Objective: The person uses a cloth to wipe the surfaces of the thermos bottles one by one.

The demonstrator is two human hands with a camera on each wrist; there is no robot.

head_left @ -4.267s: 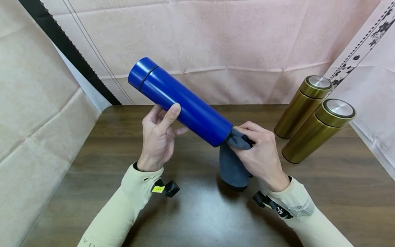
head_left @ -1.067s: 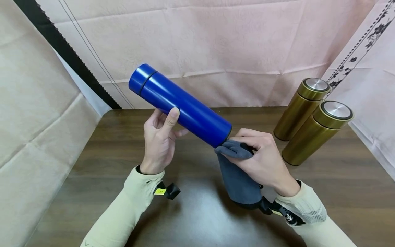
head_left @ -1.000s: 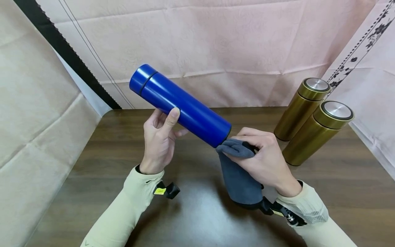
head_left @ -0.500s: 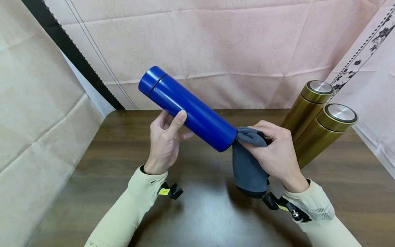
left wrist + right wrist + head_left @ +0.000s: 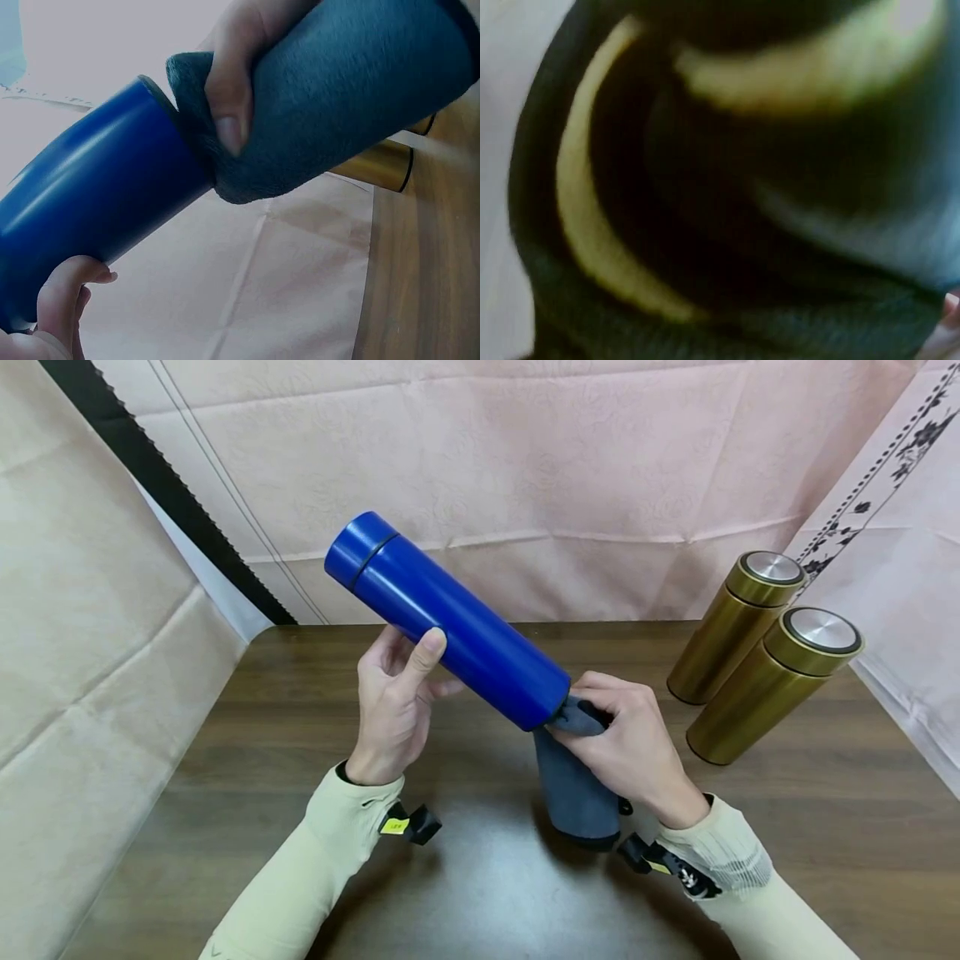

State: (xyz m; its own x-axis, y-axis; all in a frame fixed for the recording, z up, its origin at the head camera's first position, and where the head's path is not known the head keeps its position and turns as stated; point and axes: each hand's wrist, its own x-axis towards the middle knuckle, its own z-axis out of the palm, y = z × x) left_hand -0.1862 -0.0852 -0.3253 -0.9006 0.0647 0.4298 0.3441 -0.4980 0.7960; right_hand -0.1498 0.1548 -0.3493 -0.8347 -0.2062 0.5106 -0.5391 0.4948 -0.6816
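My left hand [image 5: 393, 714] holds a blue thermos flask [image 5: 457, 622] tilted in the air, thumb on the near side. Its lidded end points up to the left, its base down to the right. My right hand [image 5: 630, 747] pinches a bunched grey-blue plush cloth [image 5: 577, 797] against the base of the flask. The rest of the cloth hangs below that hand, ending in a black edge. In the left wrist view, the right thumb [image 5: 231, 97] presses the cloth at the base rim. Dark, blurred folds of the cloth [image 5: 536, 187] fill most of the right wrist view.
Two gold thermos flasks [image 5: 776, 685] with silver lid tops stand upright on the right of the brown wooden table [image 5: 247, 827]. Pale cloth sheets [image 5: 555, 460] hang behind the table and at both sides.
Over the last half second my right hand has moved left with the cloth, back onto the face of the base. Earlier it was at the lower rim. The left hand keeps its grip.
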